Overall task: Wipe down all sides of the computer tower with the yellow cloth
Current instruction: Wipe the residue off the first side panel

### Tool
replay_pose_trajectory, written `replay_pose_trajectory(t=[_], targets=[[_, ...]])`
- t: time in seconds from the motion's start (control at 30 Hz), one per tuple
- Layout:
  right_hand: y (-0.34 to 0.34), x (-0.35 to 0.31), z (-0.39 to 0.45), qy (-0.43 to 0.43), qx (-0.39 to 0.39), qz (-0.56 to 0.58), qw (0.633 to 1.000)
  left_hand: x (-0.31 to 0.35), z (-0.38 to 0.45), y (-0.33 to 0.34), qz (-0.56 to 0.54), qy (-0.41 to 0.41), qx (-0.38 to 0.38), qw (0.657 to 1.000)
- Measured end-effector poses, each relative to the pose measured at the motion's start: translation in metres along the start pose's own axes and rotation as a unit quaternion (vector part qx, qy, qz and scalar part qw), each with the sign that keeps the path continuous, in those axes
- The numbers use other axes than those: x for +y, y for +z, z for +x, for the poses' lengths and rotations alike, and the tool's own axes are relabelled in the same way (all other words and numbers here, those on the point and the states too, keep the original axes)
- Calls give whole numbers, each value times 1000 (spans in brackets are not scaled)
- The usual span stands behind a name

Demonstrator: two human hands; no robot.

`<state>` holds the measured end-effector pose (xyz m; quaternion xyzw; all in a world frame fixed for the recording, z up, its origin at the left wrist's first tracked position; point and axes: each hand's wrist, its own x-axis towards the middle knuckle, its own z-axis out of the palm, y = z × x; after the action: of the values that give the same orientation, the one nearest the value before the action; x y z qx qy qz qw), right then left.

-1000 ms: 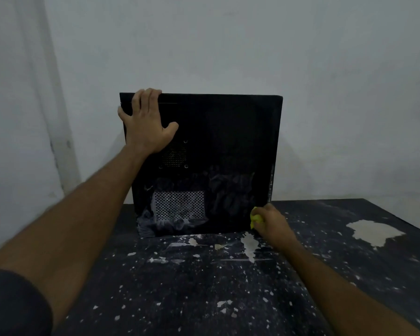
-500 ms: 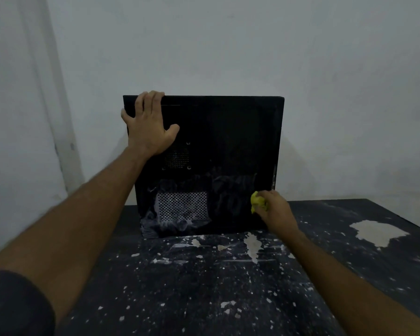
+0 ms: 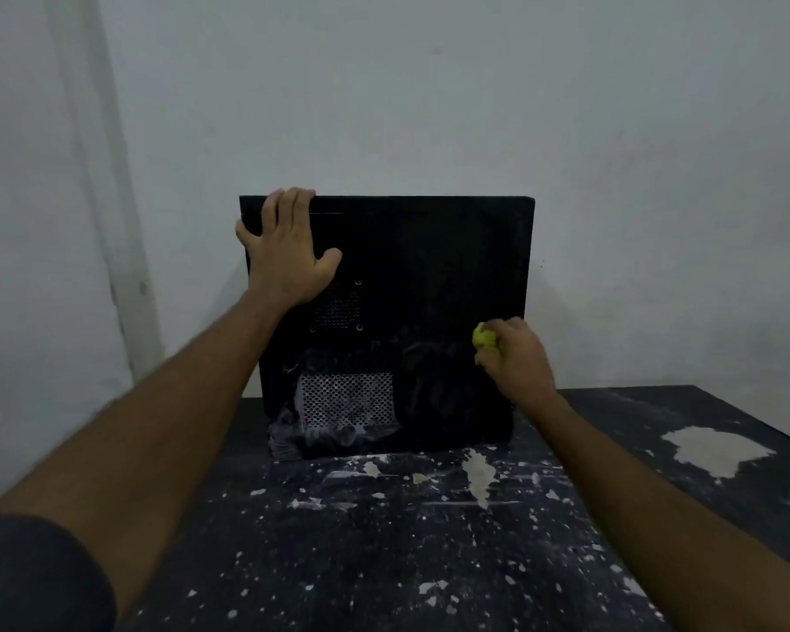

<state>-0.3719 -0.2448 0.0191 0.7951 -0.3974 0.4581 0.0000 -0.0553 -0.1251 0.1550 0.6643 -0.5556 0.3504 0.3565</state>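
Note:
A black computer tower (image 3: 429,266) stands upright on the dark table (image 3: 384,540), its broad side panel facing me, with two vent grilles and pale dusty smears on its lower half. My left hand (image 3: 288,253) lies flat on the panel's upper left corner, fingers hooked over the top edge. My right hand (image 3: 516,358) grips a bunched yellow cloth (image 3: 483,336) and presses it against the panel near its right edge, about two thirds of the way down. Most of the cloth is hidden inside the fist.
The table is dark and speckled with white paint flecks, with a large pale patch (image 3: 717,449) at the right. A plain grey wall (image 3: 429,84) rises directly behind the tower, and a wall corner (image 3: 110,221) runs down at the left.
My right hand with the cloth has moved up the panel's right side from near the table. The left hand has stayed on the top left corner.

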Motion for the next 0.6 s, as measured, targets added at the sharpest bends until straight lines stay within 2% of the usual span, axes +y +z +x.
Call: replay_pose_trajectory(t=[0.07,0.1,0.2,0.27,0.3,0.33,0.37,0.43,0.5,0.53,0.6], targets=[[0,2,0,-43,-83,-43,995,-2,1,0,1,4,-3,1000],[-3,3,3,-22,-92,-48,994,-2,0,-1,0,2,-4,1000],[-6,-6,14,41,10,-5,999,1,1,-1,0,-3,-4,1000],[2,-20,10,-5,-14,-2,1000,1,1,1,-2,-4,-4,1000],[7,-21,7,-35,-54,-13,998,1,1,1,-2,-3,-4,1000],[6,-21,6,-49,-87,-21,995,0,1,1,-1,-1,-5,1000],[5,-18,10,-31,-88,-21,995,-1,1,0,-1,0,-7,1000],[1,-15,20,27,-6,0,1000,-2,2,0,-2,-1,-7,1000],[4,-20,20,16,21,12,1000,-1,1,1,-3,-1,-2,1000],[7,-25,17,-18,3,7,1000,-1,1,1,-4,0,-1,1000],[11,-23,10,-63,-80,-25,994,-1,1,2,-5,0,0,1000]])
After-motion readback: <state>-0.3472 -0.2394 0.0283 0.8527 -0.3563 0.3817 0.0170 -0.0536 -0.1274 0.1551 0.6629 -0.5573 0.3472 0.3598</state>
